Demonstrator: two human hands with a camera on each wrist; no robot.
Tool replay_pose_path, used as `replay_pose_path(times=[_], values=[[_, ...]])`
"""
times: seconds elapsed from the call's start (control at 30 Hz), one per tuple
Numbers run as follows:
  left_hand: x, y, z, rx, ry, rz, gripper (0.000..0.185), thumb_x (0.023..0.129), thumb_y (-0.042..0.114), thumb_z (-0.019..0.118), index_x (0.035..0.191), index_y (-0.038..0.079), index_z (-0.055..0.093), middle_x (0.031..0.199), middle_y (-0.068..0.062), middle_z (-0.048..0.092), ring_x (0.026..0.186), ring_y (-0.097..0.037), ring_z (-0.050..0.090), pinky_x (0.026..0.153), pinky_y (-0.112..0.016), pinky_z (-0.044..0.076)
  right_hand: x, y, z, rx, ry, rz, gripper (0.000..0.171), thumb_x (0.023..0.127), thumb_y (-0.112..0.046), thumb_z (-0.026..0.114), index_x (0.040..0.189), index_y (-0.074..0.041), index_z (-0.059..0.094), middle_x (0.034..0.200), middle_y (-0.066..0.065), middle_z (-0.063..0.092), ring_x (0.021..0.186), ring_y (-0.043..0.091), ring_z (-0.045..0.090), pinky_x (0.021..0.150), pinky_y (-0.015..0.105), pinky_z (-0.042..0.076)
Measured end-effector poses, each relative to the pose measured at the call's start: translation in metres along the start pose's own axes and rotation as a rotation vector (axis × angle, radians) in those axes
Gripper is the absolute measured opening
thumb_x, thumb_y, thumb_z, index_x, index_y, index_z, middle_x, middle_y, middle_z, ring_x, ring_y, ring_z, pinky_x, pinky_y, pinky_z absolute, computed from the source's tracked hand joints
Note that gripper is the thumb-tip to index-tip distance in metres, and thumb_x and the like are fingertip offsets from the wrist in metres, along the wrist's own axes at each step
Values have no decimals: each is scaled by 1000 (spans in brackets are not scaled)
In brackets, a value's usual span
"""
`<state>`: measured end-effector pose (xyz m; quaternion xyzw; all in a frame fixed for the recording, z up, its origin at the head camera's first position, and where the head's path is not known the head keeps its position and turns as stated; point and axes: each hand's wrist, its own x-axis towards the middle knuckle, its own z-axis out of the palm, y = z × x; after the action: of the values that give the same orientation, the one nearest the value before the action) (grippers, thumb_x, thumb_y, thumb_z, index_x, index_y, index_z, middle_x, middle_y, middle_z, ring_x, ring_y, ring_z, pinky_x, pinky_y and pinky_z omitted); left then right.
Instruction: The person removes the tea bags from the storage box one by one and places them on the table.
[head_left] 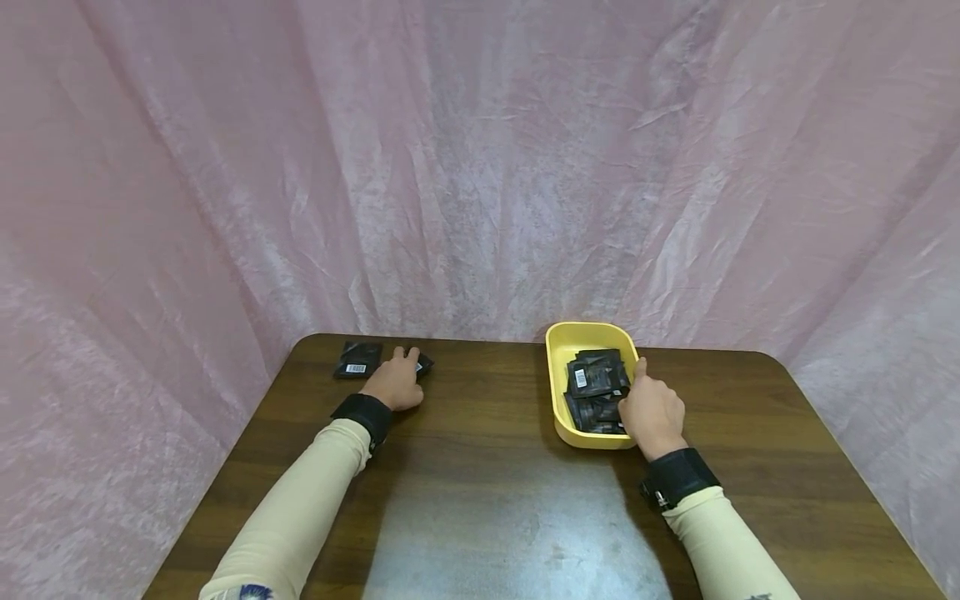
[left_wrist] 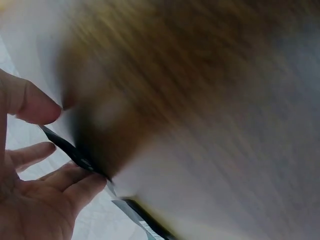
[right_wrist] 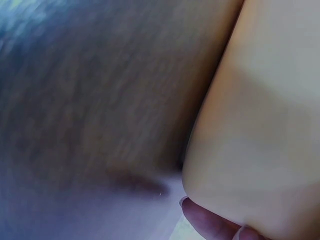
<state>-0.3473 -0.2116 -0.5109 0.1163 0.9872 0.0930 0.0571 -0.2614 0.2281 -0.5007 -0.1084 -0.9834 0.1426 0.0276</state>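
Observation:
My left hand [head_left: 396,382] reaches over the far left of the table, its fingers resting on a small flat black packet [head_left: 425,364]. In the left wrist view, the fingers [left_wrist: 90,187] lie nearly straight against the packet [left_wrist: 75,155], and the thumb is spread apart from them. Just left of that hand lies another black packet [head_left: 358,360] with a white barcode label. My right hand [head_left: 654,413] grips the right side of a yellow plastic tub [head_left: 561,392], thumb over the rim. Several similar black packets [head_left: 596,377] are heaped inside the tub.
The brown wooden table [head_left: 480,417] has rounded far corners. A pink velvet curtain [head_left: 480,167] hangs right behind its far edge, close to the tub. Dark bands [head_left: 678,479] are strapped round both wrists.

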Motion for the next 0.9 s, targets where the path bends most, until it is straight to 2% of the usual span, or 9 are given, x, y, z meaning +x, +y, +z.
replay_pose_path(times=[0.17,0.33,0.47,0.57,0.63,0.73,0.9], values=[[0,2,2,17,11,19,70,93,13,59,158,-3,41,151,-34,51,121,-51,68,101,-57,58,-1,3,1,4,12,-5,85,94,-14,65,166,4,26,87,27,73,65,35,65,54,46,48],[2,4,5,36,21,58,63,95,9,58,154,-8,42,151,-36,54,139,-50,57,115,-58,50,-3,5,1,0,19,-12,85,93,-14,65,166,5,26,87,27,73,64,35,64,53,47,48],[6,5,8,-2,-8,61,63,96,6,54,154,-11,38,157,-41,45,150,-55,45,121,-65,41,-4,6,1,-2,17,-12,86,93,-13,64,167,5,23,83,26,72,62,33,63,51,45,47],[15,1,16,-14,-19,79,63,97,7,49,155,-12,35,160,-44,38,153,-58,37,123,-70,36,-4,7,0,-4,14,-3,87,94,-13,64,167,4,21,81,25,72,60,32,62,50,44,46],[23,-4,23,-23,-11,94,62,97,7,47,155,-12,34,160,-45,36,154,-59,34,123,-71,34,-5,7,0,-5,10,4,87,94,-14,64,168,4,21,80,24,71,60,32,62,50,44,45],[31,-7,27,-49,-35,104,63,98,8,46,156,-12,31,162,-46,31,157,-60,29,126,-69,31,-5,7,0,-11,6,0,87,95,-15,64,168,3,20,80,24,71,59,33,62,49,44,46],[27,-2,16,-63,-77,87,63,99,8,48,157,-11,30,166,-44,27,160,-58,25,130,-66,26,-8,5,1,-16,5,-21,87,95,-16,65,168,4,21,78,23,70,59,34,63,49,44,47]])
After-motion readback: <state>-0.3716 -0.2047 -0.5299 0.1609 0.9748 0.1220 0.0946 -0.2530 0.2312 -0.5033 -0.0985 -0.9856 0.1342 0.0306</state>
